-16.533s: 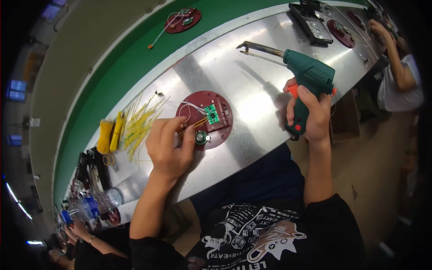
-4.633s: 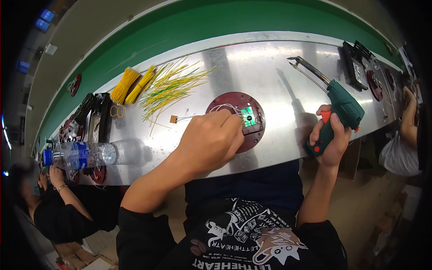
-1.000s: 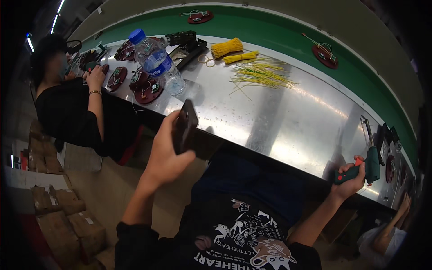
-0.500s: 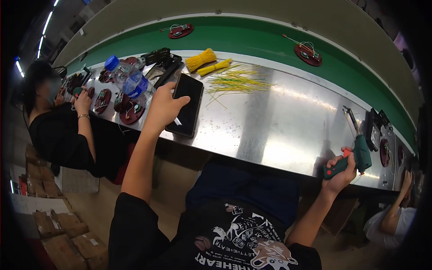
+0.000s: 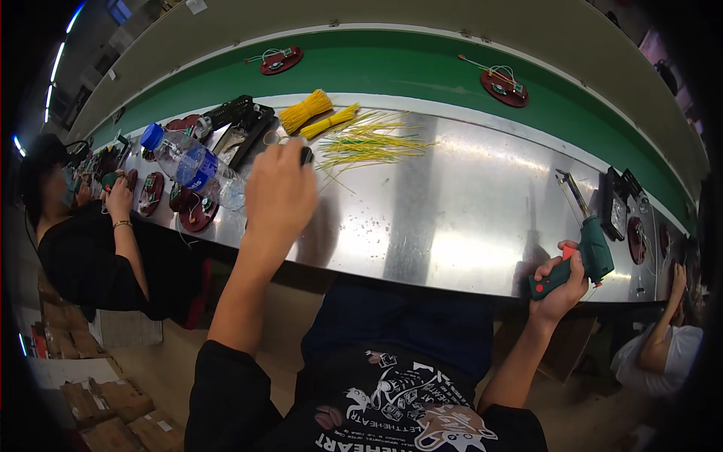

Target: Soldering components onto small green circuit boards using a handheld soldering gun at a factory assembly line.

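My left hand (image 5: 282, 192) is closed on a black phone, raised above the left part of the metal bench. Only a dark corner of the phone (image 5: 306, 156) shows past my fingers; the rest is hidden behind the hand. At the right, my right hand (image 5: 563, 285) grips a dark green soldering gun (image 5: 597, 248) with red buttons, its metal tip pointing away from me. A loose spread of yellow and green wires (image 5: 373, 143) lies beyond my left hand. Behind it are a thick yellow wire bundle (image 5: 305, 110) and a thinner one (image 5: 330, 122).
A clear bottle with a blue cap (image 5: 192, 164) leans left of my left hand. Round dark red parts with circuit boards lie on the bench and on the green belt (image 5: 392, 68). A person (image 5: 98, 248) works at the left; another person's arm (image 5: 666, 328) reaches in at the right.
My left hand has turned over with the phone, so its dark face no longer shows. The whole view has shifted slightly. The right hand still holds the soldering gun.
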A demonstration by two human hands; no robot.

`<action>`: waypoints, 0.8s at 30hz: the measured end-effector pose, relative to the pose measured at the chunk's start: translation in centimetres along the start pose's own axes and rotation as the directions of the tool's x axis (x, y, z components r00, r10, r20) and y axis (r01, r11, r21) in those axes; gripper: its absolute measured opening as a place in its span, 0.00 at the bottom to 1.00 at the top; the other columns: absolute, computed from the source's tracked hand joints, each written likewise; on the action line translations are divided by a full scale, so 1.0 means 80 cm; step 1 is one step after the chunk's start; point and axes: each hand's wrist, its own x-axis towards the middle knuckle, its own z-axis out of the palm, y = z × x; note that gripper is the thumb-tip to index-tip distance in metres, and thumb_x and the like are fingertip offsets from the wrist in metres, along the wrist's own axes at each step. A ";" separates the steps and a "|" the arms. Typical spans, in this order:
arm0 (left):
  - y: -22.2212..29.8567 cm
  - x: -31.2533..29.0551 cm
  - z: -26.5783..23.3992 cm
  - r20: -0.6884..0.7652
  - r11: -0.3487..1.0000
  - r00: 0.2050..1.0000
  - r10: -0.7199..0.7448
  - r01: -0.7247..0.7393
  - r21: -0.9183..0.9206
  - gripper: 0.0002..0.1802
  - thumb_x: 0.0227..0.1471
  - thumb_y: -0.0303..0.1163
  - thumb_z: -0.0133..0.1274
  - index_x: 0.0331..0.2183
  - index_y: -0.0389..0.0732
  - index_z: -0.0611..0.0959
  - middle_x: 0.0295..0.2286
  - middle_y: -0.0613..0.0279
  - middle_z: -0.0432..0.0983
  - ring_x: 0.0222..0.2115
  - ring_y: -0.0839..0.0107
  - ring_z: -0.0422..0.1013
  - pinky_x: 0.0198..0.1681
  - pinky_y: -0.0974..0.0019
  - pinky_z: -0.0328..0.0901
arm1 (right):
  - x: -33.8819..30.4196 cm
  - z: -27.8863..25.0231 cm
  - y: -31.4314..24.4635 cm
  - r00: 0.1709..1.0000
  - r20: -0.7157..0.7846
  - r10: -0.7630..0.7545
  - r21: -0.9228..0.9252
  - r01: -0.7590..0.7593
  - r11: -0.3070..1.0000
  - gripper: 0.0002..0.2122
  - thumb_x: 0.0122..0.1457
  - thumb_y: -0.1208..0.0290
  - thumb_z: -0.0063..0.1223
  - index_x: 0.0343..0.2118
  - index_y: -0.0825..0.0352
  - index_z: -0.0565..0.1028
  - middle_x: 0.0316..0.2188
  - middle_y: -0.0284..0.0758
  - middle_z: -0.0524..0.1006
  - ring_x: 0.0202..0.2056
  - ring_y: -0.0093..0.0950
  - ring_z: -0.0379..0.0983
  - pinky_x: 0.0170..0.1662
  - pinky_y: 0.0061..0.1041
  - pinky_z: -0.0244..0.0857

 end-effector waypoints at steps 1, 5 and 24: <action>0.014 0.014 0.001 -0.039 0.994 0.996 0.082 -0.084 -0.068 0.18 0.52 0.31 0.55 0.44 0.33 0.79 0.39 0.42 0.77 0.39 0.45 0.73 0.44 0.47 0.69 | 0.000 0.003 -0.001 1.000 -0.002 -0.003 0.002 0.003 1.000 0.14 0.67 0.63 0.45 0.42 0.72 0.70 0.34 0.37 0.73 0.19 0.18 0.65 0.20 0.19 0.61; 0.037 0.082 0.009 0.123 0.989 0.981 0.149 -0.150 -0.005 0.16 0.52 0.35 0.54 0.39 0.34 0.82 0.35 0.42 0.79 0.39 0.45 0.74 0.45 0.47 0.69 | -0.004 0.021 -0.011 0.993 -0.080 -0.082 -0.028 0.080 0.996 0.14 0.67 0.62 0.44 0.42 0.71 0.71 0.28 0.36 0.72 0.17 0.19 0.64 0.19 0.19 0.60; -0.124 0.402 0.213 0.313 0.951 0.950 0.012 -0.108 0.291 0.26 0.54 0.41 0.54 0.53 0.43 0.77 0.52 0.49 0.75 0.53 0.46 0.70 0.56 0.46 0.65 | -0.005 0.017 -0.002 0.990 -0.116 -0.076 0.014 0.078 0.997 0.13 0.65 0.66 0.45 0.43 0.72 0.70 0.30 0.37 0.72 0.15 0.21 0.65 0.15 0.22 0.61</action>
